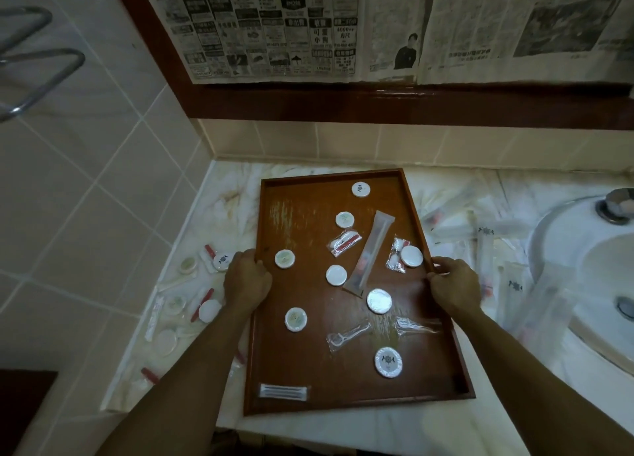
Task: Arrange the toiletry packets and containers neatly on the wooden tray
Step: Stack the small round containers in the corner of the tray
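Observation:
A brown wooden tray (308, 359) lies on the marble counter. My left hand (247, 280) grips its left rim and my right hand (454, 284) grips its right rim. Scattered inside are several round white containers, one at the far end (360, 189) and one near the front (388, 362). A long clear toothbrush packet (372, 250) lies diagonally in the middle. A red-and-white packet (344, 243), a floss-pick packet (348, 334) and a cotton-bud packet (284, 392) also lie in the tray.
More round containers and red-trimmed packets (209, 310) lie on the counter (219, 208) left of the tray. Long clear packets (485, 246) are strewn on its right. A white sink (583, 250) sits at the far right. Tiled walls and a newspaper-covered mirror stand behind.

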